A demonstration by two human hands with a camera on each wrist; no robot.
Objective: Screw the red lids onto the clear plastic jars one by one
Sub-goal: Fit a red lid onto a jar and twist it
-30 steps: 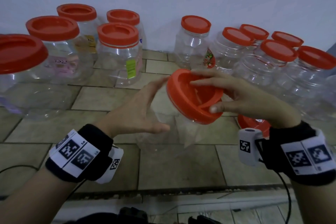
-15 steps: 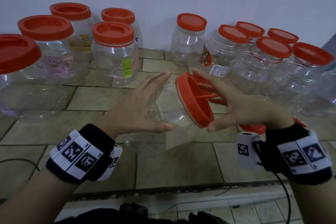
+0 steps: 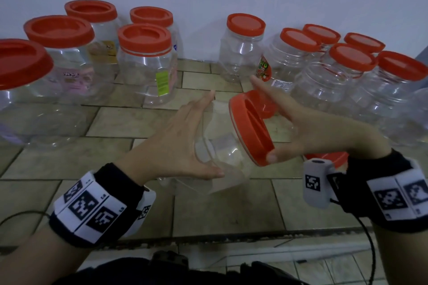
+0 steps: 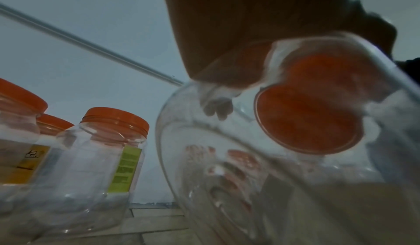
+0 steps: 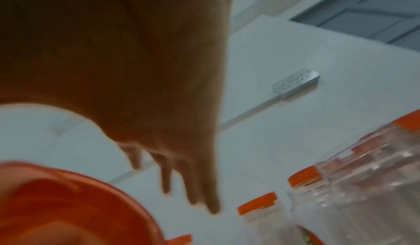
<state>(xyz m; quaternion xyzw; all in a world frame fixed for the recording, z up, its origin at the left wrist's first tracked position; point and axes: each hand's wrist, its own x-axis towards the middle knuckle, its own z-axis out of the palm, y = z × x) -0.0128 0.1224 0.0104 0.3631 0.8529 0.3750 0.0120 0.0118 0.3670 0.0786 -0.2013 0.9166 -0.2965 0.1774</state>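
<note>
- The left hand (image 3: pixel 178 143) reaches in from the lower left, forearm low, palm turned toward the right. Its fingers are stretched nearly straight along the far side of a clear plastic jar (image 3: pixel 222 157), with the thumb flat along the near side, so the jar is cradled rather than clenched.
- The clear plastic jar lies tilted above the tiled floor (image 3: pixel 139 127), mouth toward the right and slightly up.
- A red lid (image 3: pixel 251 127) sits on that mouth, its top face turned to the right; from the left wrist view its underside (image 4: pixel 309 123) shows through the clear wall of the jar (image 4: pixel 227 177).
- The right hand (image 3: pixel 310 122) comes in from the right, wrist raised. Its fingers are extended over the lid's upper rim and the thumb presses the lower rim, the lid held between them with the fingers spread, not curled.
- In the right wrist view the fingers (image 5: pixel 204 186) point down, straight and blurred, beside the lid's rim (image 5: pixel 95 204).
- Both wrists carry black bands (image 3: pixel 97 203) with white printed markers.
- Lidded jars (image 3: pixel 148 62) stand in groups by the wall on both sides.
- Another red lid (image 3: pixel 328 157) lies on the floor under the right wrist.
</note>
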